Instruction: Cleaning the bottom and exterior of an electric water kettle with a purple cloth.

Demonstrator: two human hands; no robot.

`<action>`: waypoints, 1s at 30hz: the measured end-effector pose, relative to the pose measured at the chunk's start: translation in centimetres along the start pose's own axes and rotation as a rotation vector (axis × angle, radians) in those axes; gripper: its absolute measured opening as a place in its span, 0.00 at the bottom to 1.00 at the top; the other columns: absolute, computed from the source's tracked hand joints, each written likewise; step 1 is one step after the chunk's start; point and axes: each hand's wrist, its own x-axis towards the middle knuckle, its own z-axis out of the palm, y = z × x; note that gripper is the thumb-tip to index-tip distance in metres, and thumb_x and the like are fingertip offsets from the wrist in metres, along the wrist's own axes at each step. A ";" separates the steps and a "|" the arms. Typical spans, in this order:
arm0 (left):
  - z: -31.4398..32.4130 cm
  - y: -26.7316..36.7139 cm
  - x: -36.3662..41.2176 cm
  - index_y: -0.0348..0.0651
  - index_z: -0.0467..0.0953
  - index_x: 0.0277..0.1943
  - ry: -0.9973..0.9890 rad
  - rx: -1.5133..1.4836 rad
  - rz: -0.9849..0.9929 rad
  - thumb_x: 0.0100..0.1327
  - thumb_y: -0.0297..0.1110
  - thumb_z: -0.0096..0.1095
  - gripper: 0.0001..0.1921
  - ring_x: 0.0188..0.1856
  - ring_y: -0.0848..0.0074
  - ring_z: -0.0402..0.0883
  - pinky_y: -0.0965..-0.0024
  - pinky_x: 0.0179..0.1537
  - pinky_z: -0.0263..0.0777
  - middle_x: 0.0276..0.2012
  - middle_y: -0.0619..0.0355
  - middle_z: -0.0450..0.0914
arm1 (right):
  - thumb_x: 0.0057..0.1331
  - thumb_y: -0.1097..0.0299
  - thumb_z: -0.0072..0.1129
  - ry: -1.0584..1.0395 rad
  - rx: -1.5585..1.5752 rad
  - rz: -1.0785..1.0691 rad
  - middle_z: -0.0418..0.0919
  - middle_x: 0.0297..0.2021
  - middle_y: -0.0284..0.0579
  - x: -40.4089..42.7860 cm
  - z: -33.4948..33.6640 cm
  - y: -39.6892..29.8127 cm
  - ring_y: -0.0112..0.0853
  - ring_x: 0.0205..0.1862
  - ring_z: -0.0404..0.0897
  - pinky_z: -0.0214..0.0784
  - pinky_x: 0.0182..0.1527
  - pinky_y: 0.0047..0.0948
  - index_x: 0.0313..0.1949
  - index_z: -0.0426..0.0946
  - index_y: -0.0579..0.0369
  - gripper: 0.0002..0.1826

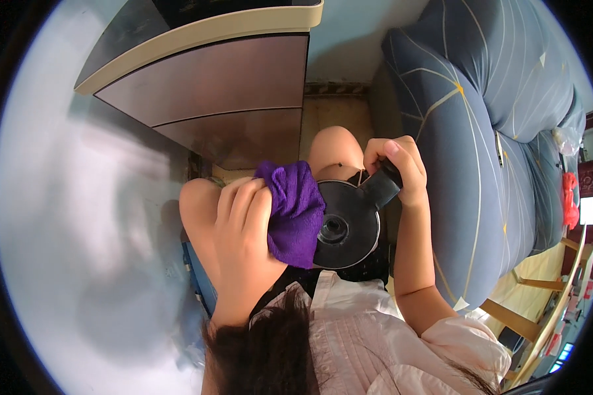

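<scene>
An electric kettle (352, 247) rests in my lap with its black round underside towards me, the socket ring visible in the middle. My right hand (406, 165) is wrapped around its black handle (379, 190). In my left hand (247, 227) is a bunched purple cloth (296, 217), which lies against the left edge of the kettle's base and covers part of it. The kettle's sides and spout are hidden from this angle.
A cabinet with brownish drawer fronts (227, 84) and a dark top stands ahead. To the right is a sofa in a grey-blue patterned cover (469, 197), with a red item (570, 200) at its far end. A pale wall (104, 222) rises on the left.
</scene>
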 end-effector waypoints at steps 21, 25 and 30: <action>0.6 -1.0 4.0 0.37 0.73 0.42 -0.259 -0.276 0.084 0.43 0.25 0.65 0.19 0.47 0.58 0.75 0.60 0.44 0.72 0.42 0.54 0.76 | 0.65 0.59 0.37 -0.082 0.036 -0.005 0.70 0.13 0.47 0.6 -0.2 0.2 0.36 0.17 0.70 0.61 0.27 0.30 0.17 0.69 0.63 0.24; 0.7 -3.6 2.1 0.35 0.73 0.43 -0.258 -0.351 0.020 0.46 0.27 0.65 0.19 0.47 0.56 0.74 0.61 0.45 0.70 0.42 0.52 0.76 | 0.64 0.60 0.38 -0.104 0.002 -0.018 0.70 0.13 0.47 0.6 -0.2 0.1 0.35 0.16 0.70 0.60 0.26 0.31 0.16 0.69 0.63 0.23; 2.8 -9.5 -1.7 0.32 0.75 0.42 -0.319 -0.360 -0.081 0.50 0.28 0.64 0.15 0.44 0.59 0.75 0.65 0.46 0.69 0.39 0.51 0.77 | 0.64 0.57 0.37 0.021 0.017 -0.001 0.69 0.12 0.47 0.2 -0.9 0.7 0.33 0.15 0.68 0.57 0.24 0.31 0.13 0.68 0.63 0.26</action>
